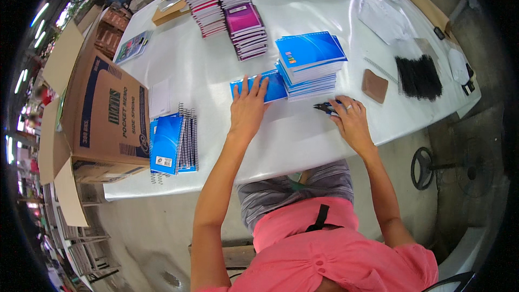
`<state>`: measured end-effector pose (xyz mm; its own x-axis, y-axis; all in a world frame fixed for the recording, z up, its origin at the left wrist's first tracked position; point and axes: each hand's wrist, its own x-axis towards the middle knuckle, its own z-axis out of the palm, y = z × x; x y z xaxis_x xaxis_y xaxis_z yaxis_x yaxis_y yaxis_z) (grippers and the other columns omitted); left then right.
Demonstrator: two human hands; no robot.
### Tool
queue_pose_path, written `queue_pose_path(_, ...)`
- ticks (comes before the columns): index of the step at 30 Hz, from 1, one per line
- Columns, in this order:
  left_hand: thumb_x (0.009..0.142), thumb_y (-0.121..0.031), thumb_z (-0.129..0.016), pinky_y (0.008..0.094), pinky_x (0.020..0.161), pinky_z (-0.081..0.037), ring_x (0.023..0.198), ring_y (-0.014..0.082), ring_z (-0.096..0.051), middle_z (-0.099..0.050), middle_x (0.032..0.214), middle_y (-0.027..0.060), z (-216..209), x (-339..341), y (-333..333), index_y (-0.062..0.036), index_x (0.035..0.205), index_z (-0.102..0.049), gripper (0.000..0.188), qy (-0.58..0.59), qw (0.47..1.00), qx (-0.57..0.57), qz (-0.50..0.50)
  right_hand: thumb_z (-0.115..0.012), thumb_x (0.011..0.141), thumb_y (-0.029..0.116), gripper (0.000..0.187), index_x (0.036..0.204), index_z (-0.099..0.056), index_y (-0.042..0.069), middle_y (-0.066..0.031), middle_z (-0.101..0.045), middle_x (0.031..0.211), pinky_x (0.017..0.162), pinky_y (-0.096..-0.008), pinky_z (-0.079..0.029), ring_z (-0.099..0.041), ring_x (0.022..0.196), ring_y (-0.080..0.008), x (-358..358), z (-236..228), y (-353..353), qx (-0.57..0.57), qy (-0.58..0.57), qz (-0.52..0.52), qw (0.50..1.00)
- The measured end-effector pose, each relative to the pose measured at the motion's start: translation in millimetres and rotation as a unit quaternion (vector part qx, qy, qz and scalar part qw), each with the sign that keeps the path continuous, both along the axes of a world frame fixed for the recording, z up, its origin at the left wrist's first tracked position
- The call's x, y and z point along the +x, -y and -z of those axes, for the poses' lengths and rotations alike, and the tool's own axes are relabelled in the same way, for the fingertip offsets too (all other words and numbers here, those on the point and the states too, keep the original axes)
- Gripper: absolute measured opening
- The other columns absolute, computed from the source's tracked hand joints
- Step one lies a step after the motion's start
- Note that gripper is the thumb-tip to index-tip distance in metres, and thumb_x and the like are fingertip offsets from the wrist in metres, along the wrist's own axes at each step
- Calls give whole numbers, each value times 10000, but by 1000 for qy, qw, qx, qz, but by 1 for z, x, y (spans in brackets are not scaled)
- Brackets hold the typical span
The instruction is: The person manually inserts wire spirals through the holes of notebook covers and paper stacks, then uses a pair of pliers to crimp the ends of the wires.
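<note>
My left hand lies with fingers spread on a blue-covered notebook, which sits flat on the white table. That notebook is beside a tall stack of blue notebooks and touches or nearly touches its left side. In my right hand, near the table's front edge, is a pair of pliers with dark jaws pointing left; my fingers mostly cover the handles. Right of the stack lie a brown block, a loose spiral coil and a bundle of black spiral coils.
Spiral-bound blue notebooks are piled at the left, beside an open cardboard box. Stacks of purple notebooks and red notebooks stand farther back. Clear plastic bags lie at the far right. A fan stands beyond the table.
</note>
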<state>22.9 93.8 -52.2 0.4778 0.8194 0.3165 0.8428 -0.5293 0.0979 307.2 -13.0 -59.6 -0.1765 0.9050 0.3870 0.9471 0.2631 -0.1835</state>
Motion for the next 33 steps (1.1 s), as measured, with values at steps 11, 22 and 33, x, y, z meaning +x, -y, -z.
queue_pose_path(11,843,-197,-684,552,1134,-266,1383,385,-357,-437,1493,33,-35,-8,76,-185,1454,-424,665,-55,997,31,39,-666,922,162,322,1205,-601,24,-115,-648,1146,867,-331,-501,-632,1013,-221,-79,-16,4,-184,-607,-33,772)
queue_pose_path(22,740,-254,-832,413,1192,-170,1489,326,-147,-203,1592,209,-15,-34,128,-89,1565,-66,1138,630,714,-305,-1,-722,862,93,209,1049,-675,12,-17,-673,878,755,-260,-491,-585,829,-77,-100,6,15,-237,-589,-171,754)
queue_pose_path(33,953,-278,-590,654,1067,-283,1381,465,-314,-349,1530,128,-101,-131,89,-149,1464,-402,559,-95,983,52,-146,-729,843,34,179,1015,-684,9,-18,-687,941,773,-217,-479,-594,866,-69,-100,7,17,-292,-527,-116,790)
